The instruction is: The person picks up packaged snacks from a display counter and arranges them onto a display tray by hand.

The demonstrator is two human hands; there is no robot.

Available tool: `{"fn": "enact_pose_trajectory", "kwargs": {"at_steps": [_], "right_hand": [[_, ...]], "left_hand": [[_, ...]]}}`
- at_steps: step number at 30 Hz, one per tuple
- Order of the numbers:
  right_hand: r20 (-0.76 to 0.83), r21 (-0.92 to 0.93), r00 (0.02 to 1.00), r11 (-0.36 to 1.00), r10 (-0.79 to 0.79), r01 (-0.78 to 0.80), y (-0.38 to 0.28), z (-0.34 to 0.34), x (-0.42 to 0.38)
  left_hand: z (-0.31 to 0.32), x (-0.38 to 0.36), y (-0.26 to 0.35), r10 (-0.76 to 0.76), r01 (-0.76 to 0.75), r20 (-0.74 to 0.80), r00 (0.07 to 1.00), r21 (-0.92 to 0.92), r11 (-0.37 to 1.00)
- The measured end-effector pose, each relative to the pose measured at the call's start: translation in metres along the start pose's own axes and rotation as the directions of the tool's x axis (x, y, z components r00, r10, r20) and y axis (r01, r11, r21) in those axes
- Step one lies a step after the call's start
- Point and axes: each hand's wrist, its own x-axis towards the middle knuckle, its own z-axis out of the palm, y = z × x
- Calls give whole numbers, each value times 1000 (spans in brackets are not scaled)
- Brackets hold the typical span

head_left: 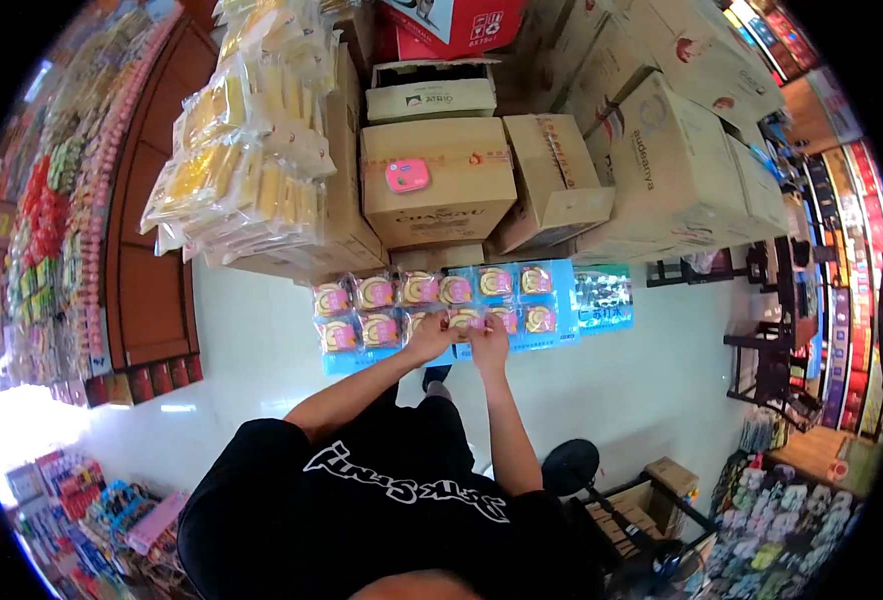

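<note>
Working at a pink-label pkt [468, 317] in near row on blue board [565, 290], L hand [428, 341] & R hand [489, 348] fingertips bunched nearly closed, can't tell if gripping; next move prob. needs light, level touch.

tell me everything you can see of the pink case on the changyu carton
The pink case is small and flat, a rounded rectangle, smooth like plastic or painted metal, with small pale markings. It looks closed. It lies slightly askew on the left part of the carton's top; nothing else touches it.

"CHANGYU" on box [438, 185], "audeanya" on carton [661, 160]
</note>
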Motion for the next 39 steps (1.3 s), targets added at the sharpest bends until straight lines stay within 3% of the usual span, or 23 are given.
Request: {"fn": "enact_pose_trajectory", "kwargs": {"at_steps": [4,5,6,9,15,17,20,23,25,27,30,31,32,33,34,35,36,37,39], "right_hand": [[136,6,986,995,101,-102,31,10,51],[186,-10,976,994,111,-112,36,13,63],[179,-18,980,996,84,-82,33,13,73],[176,-19,984,999,35,-32,33,22,89],[219,-72,975,997,45,-30,13,32,101],[202,-65,979,997,-28,42,27,40,101],[204,125,978,989,52,-79,19,42,95],[184,-105,980,993,73,-54,-9,33,87],[114,-235,991,968,-66,91,15,40,93],[62,-308,987,938,-148,160,24,45,89],[-5,-310,983,935,-185,175,1,55,62],[-27,-295,979,938,-201,184,-9,58,45],[-50,-278,975,940,-218,196,-20,67,30],[-58,-205,978,961,-201,185,-27,77,14],[-48,-153,979,970,-198,188,-36,88,-7],[-38,-97,980,977,-196,192,-53,99,-33],[-27,-42,980,980,-196,195,-65,113,-55],[-41,-87,960,958,-276,272,-69,131,-73],[5,2,971,971,-239,239,-86,162,-118]], "left_hand": [[-4,15,45,-133,150,-111,985,160,976],[4,24,28,-12,20,-193,981,42,999],[13,47,-3,-60,52,-113,992,-68,996],[-7,31,55,-151,148,-154,976,-29,989],[5,67,-6,80,-38,-176,981,232,972],[1,61,-11,82,-52,-174,981,168,984],[-23,26,-3,27,-34,-185,982,-34,999],[-56,-41,2,12,-63,-158,987,-325,944],[-74,-84,-23,62,-148,-218,974,-402,904],[-107,-149,-38,-65,-14,-171,983,-424,906],[-130,-235,-147,-362,188,-167,917,-619,762],[-131,-261,-201,-431,237,-209,878,-593,770],[-137,-305,-214,-515,276,-296,805,-580,766],[-132,-339,-258,-680,497,-252,689,-519,696],[-100,-374,-341,-680,681,-194,707,-72,729],[-75,-408,-412,-678,666,-136,723,402,629],[-72,-443,-433,-716,628,-60,695,536,565],[-82,-467,-437,-782,734,-52,621,387,558],[-105,-503,-445,-903,890,-70,425,-148,431]]}}
